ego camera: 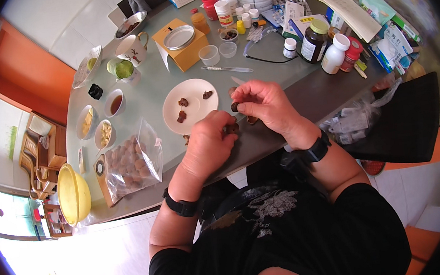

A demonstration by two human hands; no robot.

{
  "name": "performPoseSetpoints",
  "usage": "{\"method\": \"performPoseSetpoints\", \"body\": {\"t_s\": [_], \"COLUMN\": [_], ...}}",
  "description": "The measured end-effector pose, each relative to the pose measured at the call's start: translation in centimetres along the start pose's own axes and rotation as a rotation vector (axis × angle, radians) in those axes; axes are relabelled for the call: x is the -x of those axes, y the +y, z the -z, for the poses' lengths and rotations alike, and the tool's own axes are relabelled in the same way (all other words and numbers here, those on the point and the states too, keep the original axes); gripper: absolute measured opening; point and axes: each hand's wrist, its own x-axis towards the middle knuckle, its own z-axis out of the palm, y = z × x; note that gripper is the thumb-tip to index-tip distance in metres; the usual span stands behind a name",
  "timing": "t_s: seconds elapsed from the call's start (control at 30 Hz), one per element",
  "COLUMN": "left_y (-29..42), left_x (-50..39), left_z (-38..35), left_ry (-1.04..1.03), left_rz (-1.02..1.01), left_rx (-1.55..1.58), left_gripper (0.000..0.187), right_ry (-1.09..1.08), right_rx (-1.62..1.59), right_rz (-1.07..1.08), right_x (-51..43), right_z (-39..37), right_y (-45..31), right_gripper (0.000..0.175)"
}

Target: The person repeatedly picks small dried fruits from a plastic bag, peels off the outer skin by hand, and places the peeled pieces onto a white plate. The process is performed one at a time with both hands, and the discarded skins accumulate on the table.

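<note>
My right hand (262,103) pinches a small dark piece of dried fruit (234,107) between thumb and fingertips, just right of a white plate (199,111). Close beside it, my left hand (212,142) has its fingers curled around a brown piece (232,128), which they partly hide. Several dark, shrivelled fruit pieces (182,116) lie on the plate. Bits of brown shell (251,120) rest at the table edge under my right hand. To the left, a clear plastic bag (129,164) holds many round brown fruits in their shells, on a wooden board (102,176).
Bowls of pale pieces (105,134) and dark liquid (116,104) stand left, near a yellow basin (74,194). A pen (227,69), small plastic cups (209,55) and a yellow box (181,47) lie beyond the plate. Pill bottles (335,53) crowd the right. A bag of packets (351,122) sits lower right.
</note>
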Motion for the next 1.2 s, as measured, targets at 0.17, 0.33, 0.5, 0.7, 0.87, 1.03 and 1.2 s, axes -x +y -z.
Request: {"method": "performPoseSetpoints", "body": {"t_s": [0.17, 0.33, 0.5, 0.7, 0.87, 1.03, 1.2], "left_y": [0.0, 0.1, -0.1, -0.6, -0.9, -1.1, -1.0], "left_x": [0.5, 0.7, 0.9, 1.4, 1.4, 1.5, 1.5], "left_z": [-0.2, 0.4, 0.5, 0.2, 0.1, 0.1, -0.3], "left_ry": [0.070, 0.250, 0.180, 0.218, 0.238, 0.240, 0.309], "left_rz": [-0.155, -0.058, 0.044, 0.007, -0.045, -0.071, -0.120], "left_rx": [-0.244, 0.072, 0.775, 0.908, 0.955, 0.923, 0.886], "left_gripper": [0.023, 0.020, 0.017, 0.022, 0.024, 0.024, 0.018], "right_ry": [-0.047, -0.096, -0.095, -0.124, -0.114, -0.091, -0.096], "right_rx": [0.015, -0.050, 0.073, 0.312, 0.115, 0.040, 0.096], "right_rz": [-0.021, 0.018, 0.244, 0.415, 0.244, 0.180, 0.209], "right_x": [0.1, 0.2, 0.6, 1.2, 1.2, 1.2, 1.3], "right_z": [-0.1, -0.6, -1.6, -2.1, -2.4, -2.5, -2.9], "right_y": [0.1, 0.3, 0.0, -0.7, -0.5, -0.3, -0.2], "right_gripper": [0.014, 0.014, 0.014, 0.014, 0.012, 0.010, 0.010]}}
